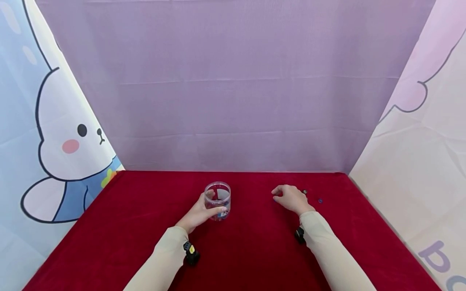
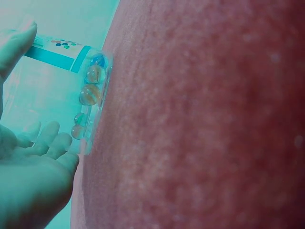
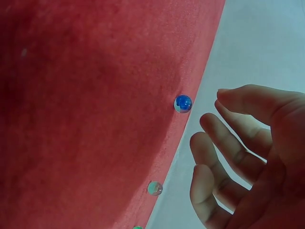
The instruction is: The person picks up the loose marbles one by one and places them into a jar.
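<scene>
My left hand (image 1: 198, 212) grips a clear plastic jar (image 1: 217, 185) round its side, thumb and fingers on opposite sides. The jar stands upright with its mouth uncovered. In the left wrist view, several glass marbles (image 2: 89, 95) lie at its bottom, below a printed label (image 2: 57, 53). On the right, my right hand (image 1: 290, 198) hovers low over the cloth with loosely bent fingers and nothing between them. Just off its fingertips in the right wrist view lies a blue marble (image 3: 183, 103). A pale green marble (image 3: 155, 188) sits farther along the cloth.
Red cloth (image 1: 247, 250) covers the table. Beyond the right hand lie a dark marble (image 1: 305, 191) and a blue one (image 1: 320, 200). A purple curtain (image 1: 233, 101) hangs at the back edge, with printed fabric walls (image 1: 411, 173) on both sides.
</scene>
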Motion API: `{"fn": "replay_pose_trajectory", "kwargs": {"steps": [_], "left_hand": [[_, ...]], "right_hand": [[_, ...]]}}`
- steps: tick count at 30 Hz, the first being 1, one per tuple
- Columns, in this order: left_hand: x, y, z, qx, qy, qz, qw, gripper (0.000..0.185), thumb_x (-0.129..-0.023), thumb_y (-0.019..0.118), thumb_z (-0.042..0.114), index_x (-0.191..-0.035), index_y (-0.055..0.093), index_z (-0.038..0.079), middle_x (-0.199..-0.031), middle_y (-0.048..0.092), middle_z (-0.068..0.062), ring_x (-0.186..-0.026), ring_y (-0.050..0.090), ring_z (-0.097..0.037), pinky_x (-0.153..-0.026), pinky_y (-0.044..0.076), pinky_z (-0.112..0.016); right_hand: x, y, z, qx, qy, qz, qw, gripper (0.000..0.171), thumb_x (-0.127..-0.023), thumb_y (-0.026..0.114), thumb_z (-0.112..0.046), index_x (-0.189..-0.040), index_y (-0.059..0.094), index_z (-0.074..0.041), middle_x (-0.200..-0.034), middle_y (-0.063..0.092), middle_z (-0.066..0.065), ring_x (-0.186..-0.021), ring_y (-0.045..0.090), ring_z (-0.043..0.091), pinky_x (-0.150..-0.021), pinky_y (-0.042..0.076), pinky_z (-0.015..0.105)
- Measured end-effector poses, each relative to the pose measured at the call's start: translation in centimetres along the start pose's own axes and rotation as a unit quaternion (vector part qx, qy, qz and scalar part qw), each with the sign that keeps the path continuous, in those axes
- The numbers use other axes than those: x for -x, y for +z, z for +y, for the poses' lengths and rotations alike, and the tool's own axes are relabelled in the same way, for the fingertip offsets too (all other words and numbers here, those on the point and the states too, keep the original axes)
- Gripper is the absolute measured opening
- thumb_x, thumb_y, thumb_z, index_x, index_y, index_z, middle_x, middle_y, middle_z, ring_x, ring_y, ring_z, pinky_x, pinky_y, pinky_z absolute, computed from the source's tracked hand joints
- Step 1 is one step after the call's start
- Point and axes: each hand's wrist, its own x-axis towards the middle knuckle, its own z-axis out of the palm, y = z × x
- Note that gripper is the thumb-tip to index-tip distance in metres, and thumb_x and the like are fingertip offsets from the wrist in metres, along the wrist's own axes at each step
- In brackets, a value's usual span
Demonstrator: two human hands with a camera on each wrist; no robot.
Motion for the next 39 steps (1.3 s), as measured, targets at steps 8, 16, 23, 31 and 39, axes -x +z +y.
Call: {"fn": "replay_pose_trajectory", "kwargs": {"steps": [8, 16, 23, 31, 39], "left_hand": [[0.1, 0.0, 0.0, 0.004, 0.001, -0.001, 1.0, 0.096, -0.081, 0.083, 0.044, -0.153, 0.025, 0.014, -0.154, 0.035, -0.009, -0.137, 0.035, -0.032, -0.105, 0.041, -0.056], [0.1, 0.0, 0.0, 0.002, 0.001, 0.0, 1.0, 0.096, -0.081, 0.083, 0.044, -0.153, 0.026, 0.015, -0.153, 0.035, -0.008, -0.137, 0.035, -0.032, -0.104, 0.042, -0.057], [0.1, 0.0, 0.0, 0.005, 0.001, -0.003, 1.0, 0.096, -0.082, 0.082, 0.044, -0.153, 0.026, 0.015, -0.153, 0.035, -0.008, -0.135, 0.037, -0.031, -0.103, 0.044, -0.054], [0.0, 0.0, 0.0, 0.006, 0.002, -0.004, 1.0, 0.096, -0.082, 0.082, 0.044, -0.154, 0.026, 0.015, -0.154, 0.034, -0.008, -0.136, 0.036, -0.031, -0.104, 0.043, -0.055], [0.1, 0.0, 0.0, 0.013, 0.003, -0.006, 0.9999, 0.096, -0.082, 0.082, 0.043, -0.153, 0.026, 0.015, -0.154, 0.034, -0.009, -0.137, 0.035, -0.032, -0.105, 0.041, -0.056]], "right_hand": [[-0.4, 0.3, 0.1, 0.012, 0.012, -0.015, 1.0, 0.023, -0.093, 0.071, -0.02, -0.116, 0.073, -0.013, -0.118, 0.067, 0.006, -0.097, 0.063, 0.024, -0.078, 0.05, 0.054], [-0.8, 0.8, 0.4, 0.006, 0.018, -0.027, 0.999, 0.024, -0.092, 0.072, -0.018, -0.115, 0.072, -0.012, -0.118, 0.066, 0.008, -0.099, 0.062, 0.024, -0.081, 0.052, 0.049], [-1.0, 0.9, 0.3, 0.018, 0.011, -0.056, 0.998, 0.026, -0.09, 0.073, -0.013, -0.116, 0.073, -0.012, -0.115, 0.067, 0.006, -0.104, 0.062, 0.024, -0.08, 0.052, 0.046], [-1.1, 1.0, 0.3, 0.022, 0.01, -0.053, 0.998, 0.026, -0.09, 0.072, -0.012, -0.116, 0.074, -0.011, -0.115, 0.068, 0.007, -0.105, 0.062, 0.025, -0.081, 0.052, 0.048], [-1.3, 1.2, 0.4, 0.019, 0.018, -0.049, 0.998, 0.019, -0.09, 0.071, -0.01, -0.109, 0.075, -0.012, -0.107, 0.068, 0.004, -0.098, 0.063, 0.022, -0.08, 0.051, 0.049]]}}
